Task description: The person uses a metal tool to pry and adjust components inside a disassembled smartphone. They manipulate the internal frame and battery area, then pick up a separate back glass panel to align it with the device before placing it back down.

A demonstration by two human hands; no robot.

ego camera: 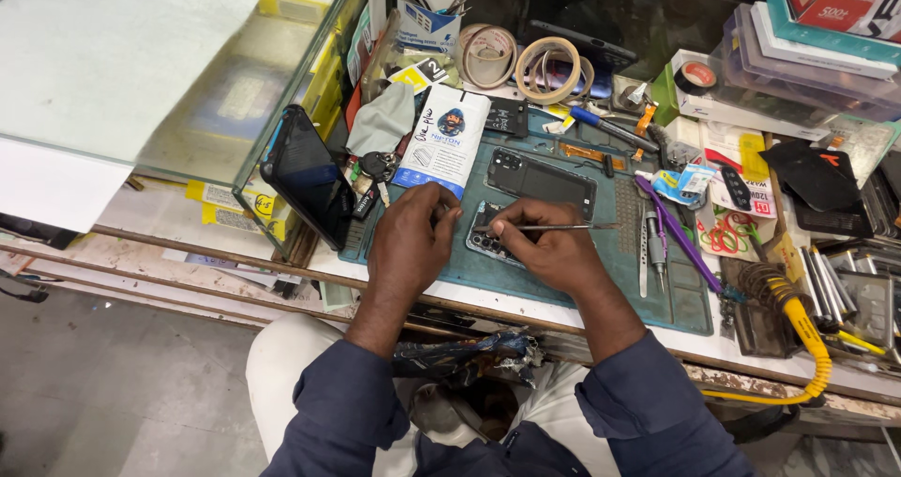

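Note:
An opened smartphone (490, 240) lies on a teal work mat (601, 280), mostly hidden beneath my hands. My left hand (411, 238) rests on the phone's left end and holds it down. In my right hand (549, 242) I pinch thin metal tweezers (563, 226), with their tip pointing left onto the phone. Just beyond my hands lies a black phone back cover (542, 179). A white, blue-edged accessory package (444, 141) lies beyond my left hand.
A dark phone (308, 175) leans against a glass case at the left. Tape rolls (521, 60), a blue screwdriver (605, 128), purple tweezers (678, 235), a yellow-handled soldering iron (805, 332) and stacked boxes crowd the bench's back and right.

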